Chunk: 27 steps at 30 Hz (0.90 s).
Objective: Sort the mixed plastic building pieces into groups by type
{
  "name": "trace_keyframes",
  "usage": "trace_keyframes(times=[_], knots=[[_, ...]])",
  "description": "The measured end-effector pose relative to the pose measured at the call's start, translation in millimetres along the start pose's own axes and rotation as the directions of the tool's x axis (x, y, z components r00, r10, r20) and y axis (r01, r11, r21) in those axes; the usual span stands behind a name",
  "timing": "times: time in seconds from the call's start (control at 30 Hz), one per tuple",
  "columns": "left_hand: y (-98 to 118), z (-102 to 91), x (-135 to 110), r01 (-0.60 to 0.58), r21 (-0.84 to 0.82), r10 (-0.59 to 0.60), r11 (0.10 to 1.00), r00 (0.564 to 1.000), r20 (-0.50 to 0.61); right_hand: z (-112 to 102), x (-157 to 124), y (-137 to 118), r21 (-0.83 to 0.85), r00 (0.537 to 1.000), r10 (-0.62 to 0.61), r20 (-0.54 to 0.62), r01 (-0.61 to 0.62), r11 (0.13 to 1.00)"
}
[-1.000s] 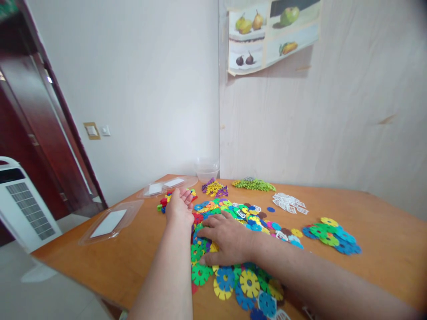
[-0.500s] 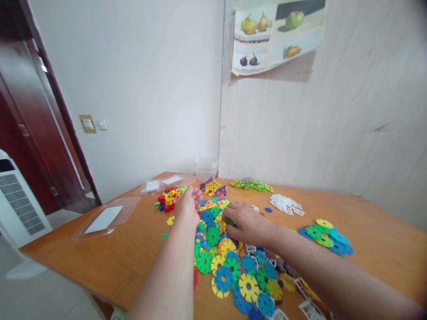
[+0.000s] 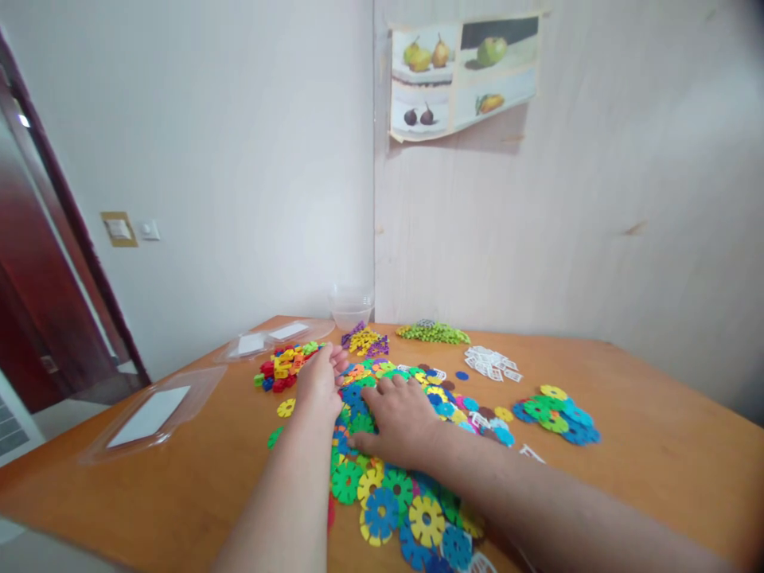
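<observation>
A pile of notched plastic snowflake discs point(image 3: 426, 520) in blue, green and yellow spreads over the middle of the table. At the pile's left edge is my left hand point(image 3: 319, 383), its fingers curled in toward the palm. Whatever it may hold is hidden by the hand itself. My right hand point(image 3: 401, 420) lies palm down on the pile with fingers and thumb spread, touching the discs. Part of the pile is covered by this hand and forearm.
Behind are toy bricks point(image 3: 287, 363), purple and yellow pieces point(image 3: 365, 341), green pieces point(image 3: 438, 333) and a clear tub point(image 3: 351, 307). White pieces point(image 3: 490, 363) and a separate disc heap point(image 3: 558, 415) lie right. Clear lids point(image 3: 206, 390) rest left on the wooden table point(image 3: 232, 469).
My right hand has shifted left over the pile, and its fingers have spread from a curled pose. My left hand stays beside the pile, still curled. The view has turned slightly right.
</observation>
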<state>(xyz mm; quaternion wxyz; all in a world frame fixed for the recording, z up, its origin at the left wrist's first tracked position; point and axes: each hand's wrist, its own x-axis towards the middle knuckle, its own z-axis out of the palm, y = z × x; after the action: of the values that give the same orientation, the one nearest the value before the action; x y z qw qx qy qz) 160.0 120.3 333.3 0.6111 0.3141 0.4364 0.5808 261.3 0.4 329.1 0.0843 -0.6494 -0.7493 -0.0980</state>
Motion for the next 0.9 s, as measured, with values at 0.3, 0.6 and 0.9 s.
trace_keyframes(times=[0.3, 0.6, 0.9], knots=[[-2.0, 0.7, 3.2, -0.02, 0.015, 0.02, 1.0, 1.0, 0.016, 5.9, 1.7, -2.2, 0.039, 0.988, -0.134, -0.071, 0.137, 0.99], [-7.1, 2.2, 5.2, -0.021, 0.081, 0.019, 0.996, 1.0, 0.025, -4.6, -0.9, 28.2, 0.062, 0.996, 0.006, -0.092, 0.0, 0.998], [-12.8, 6.3, -9.3, -0.137, 0.219, 0.11, 0.966, 0.985, 0.132, -14.3, -23.5, 84.8, 0.269, 0.967, 0.25, -0.043, -0.23, 0.935]])
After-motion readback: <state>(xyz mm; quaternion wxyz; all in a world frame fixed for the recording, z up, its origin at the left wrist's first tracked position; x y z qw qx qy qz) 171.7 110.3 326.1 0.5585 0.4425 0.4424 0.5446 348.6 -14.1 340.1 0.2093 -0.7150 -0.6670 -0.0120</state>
